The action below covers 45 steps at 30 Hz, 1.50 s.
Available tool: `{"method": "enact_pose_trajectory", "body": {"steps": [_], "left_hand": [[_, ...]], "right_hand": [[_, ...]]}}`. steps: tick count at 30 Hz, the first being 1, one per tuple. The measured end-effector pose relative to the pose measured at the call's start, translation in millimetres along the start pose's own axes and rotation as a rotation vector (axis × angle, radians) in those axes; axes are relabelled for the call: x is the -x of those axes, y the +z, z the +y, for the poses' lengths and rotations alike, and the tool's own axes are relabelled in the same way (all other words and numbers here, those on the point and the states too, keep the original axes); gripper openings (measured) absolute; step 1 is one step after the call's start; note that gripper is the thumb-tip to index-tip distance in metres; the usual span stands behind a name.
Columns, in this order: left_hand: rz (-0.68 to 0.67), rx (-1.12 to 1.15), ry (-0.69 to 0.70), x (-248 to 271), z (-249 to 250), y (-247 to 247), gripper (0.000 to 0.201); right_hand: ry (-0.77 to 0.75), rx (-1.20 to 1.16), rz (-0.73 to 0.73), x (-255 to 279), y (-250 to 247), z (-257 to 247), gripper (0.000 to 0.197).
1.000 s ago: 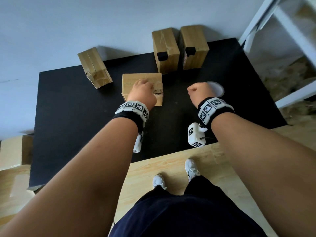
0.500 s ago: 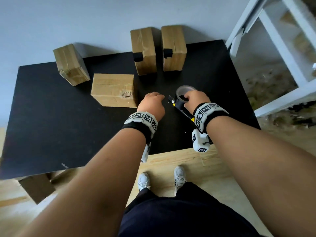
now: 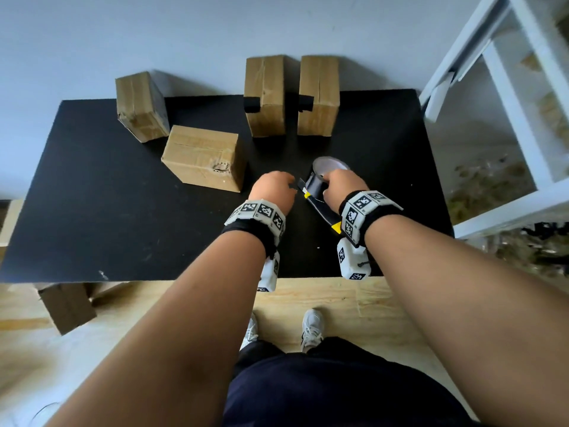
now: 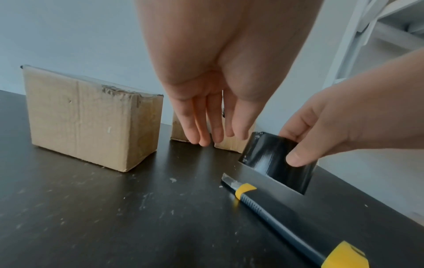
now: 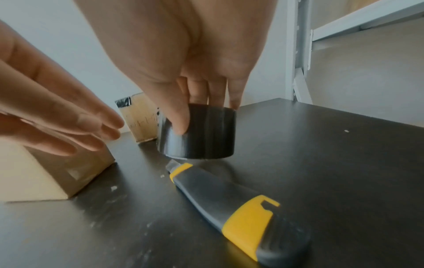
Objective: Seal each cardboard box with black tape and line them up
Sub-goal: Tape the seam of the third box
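Right now the right hand point(image 5: 183, 59) pinched the black tape roll point(image 5: 199, 132) by its outer wall, lifted just off the black table point(image 3: 92, 195); left hand point(image 4: 213, 87) hung slack and empty beside it; roll looked light, stiff, slick; nearest box point(image 3: 203, 158) waited left, utility knife point(image 5: 231, 203) below.

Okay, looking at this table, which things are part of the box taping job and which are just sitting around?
Job:
black tape roll, held by right hand
four cardboard boxes, nearest
utility knife
left hand, open beside the roll

Lying about:
white shelving
cardboard on the floor
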<state>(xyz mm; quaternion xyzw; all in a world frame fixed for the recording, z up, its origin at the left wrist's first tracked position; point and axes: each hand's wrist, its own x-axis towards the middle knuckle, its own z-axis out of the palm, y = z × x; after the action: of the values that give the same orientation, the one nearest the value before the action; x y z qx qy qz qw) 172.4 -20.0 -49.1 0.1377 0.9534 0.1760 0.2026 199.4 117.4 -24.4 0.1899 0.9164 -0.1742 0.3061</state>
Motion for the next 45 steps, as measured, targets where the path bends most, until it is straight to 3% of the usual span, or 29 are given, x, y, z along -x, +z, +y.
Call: {"method": "enact_pose_trajectory", "body": {"steps": [6, 11, 14, 17, 21, 32, 45], "left_hand": [[0.133, 0.155, -0.041, 0.7, 7.2, -13.9, 0.031], [0.199, 0.239, -0.104, 2.5, 4.4, -25.4, 0.025], [0.24, 0.292, -0.144, 4.5, -2.7, -28.5, 0.012], [0.258, 0.28, -0.154, 7.4, -7.4, -32.1, 0.008], [0.211, 0.218, -0.177, 10.8, -9.0, -37.6, 0.009], [-0.003, 0.138, -0.158, 21.9, -5.8, -31.4, 0.02], [-0.028, 0.143, -0.201, 37.7, -27.8, -29.2, 0.02]], "right_hand": [[-0.173, -0.151, 0.183, 6.3, 2.9, -4.0, 0.033], [-0.275, -0.228, 0.194, 11.3, -2.6, -16.7, 0.017], [-0.303, -0.26, 0.178, 11.4, -2.3, -21.5, 0.023], [-0.321, -0.285, 0.151, 12.0, -0.2, -26.4, 0.042], [-0.334, -0.306, 0.102, 13.9, 3.6, -33.4, 0.051], [-0.277, -0.12, 0.068, 8.5, 13.0, -30.4, 0.035], [-0.283, 0.005, 0.047, 2.4, 28.1, -51.5, 0.029]]}}
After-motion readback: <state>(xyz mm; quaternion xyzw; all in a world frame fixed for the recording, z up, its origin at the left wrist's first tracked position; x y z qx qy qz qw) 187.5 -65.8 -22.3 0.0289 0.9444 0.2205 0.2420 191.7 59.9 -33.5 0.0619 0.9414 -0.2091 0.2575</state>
